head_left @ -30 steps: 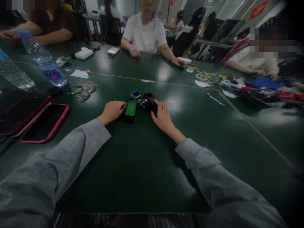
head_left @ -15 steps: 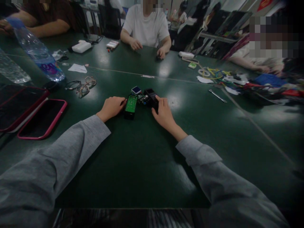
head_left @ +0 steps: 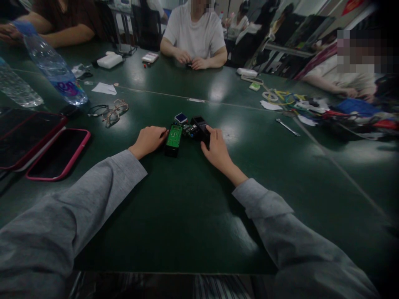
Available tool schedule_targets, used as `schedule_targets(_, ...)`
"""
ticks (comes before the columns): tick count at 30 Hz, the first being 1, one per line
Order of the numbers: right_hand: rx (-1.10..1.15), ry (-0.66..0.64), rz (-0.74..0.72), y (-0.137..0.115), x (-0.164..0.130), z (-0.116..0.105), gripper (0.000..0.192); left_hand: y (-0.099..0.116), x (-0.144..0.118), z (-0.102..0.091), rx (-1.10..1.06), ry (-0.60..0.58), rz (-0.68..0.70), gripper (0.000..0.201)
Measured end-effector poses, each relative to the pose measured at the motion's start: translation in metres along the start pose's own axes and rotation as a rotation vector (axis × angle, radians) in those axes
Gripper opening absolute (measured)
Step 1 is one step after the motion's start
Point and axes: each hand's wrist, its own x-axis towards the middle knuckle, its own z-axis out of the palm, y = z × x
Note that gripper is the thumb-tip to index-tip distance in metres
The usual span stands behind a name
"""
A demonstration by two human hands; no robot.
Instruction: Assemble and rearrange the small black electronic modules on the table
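Dark green tabletop [head_left: 193, 216] fills the view, with other people seated along its far side. Two grey-sleeved arms reach forward from the viewer.

Left hand [head_left: 149, 140] lies loosely curled on the table, its fingertips against the left edge of a black case holding a green circuit board [head_left: 173, 140]; it touches the case rather than gripping it. Right hand [head_left: 217, 149] rests with its fingers curled on a black housing [head_left: 200, 126] just to the right. Whether it clasps the housing or only presses on it cannot be told. Between and behind these two pieces sit one small blue-topped square part [head_left: 180, 118] and a cluster of small dark components [head_left: 189, 130], too small to count.

At the left lie two phones: one with a pink case [head_left: 57, 154] and one with a red case [head_left: 25, 139] beside it. Behind them stand two clear water bottles, one [head_left: 56, 70] with a coloured label and one [head_left: 17, 88] at the edge. One pair of glasses [head_left: 114, 110] lies near a slip of white paper [head_left: 104, 88]. One metal wrench [head_left: 287, 127] lies to the right, near a tangle of coloured wires [head_left: 314, 106].

Compared with half a second ago, both of the viewer's hands are where they were. The person in white [head_left: 195, 35] across the table has brought both hands together.
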Motion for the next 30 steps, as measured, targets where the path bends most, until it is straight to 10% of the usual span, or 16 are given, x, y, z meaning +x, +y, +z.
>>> schedule_targets(30,0.009,0.021,-0.01,-0.0018,-0.0005,-0.0011,0.06,-0.0018,0.0006,0.0021,0.043,0.015,0.018,0.044)
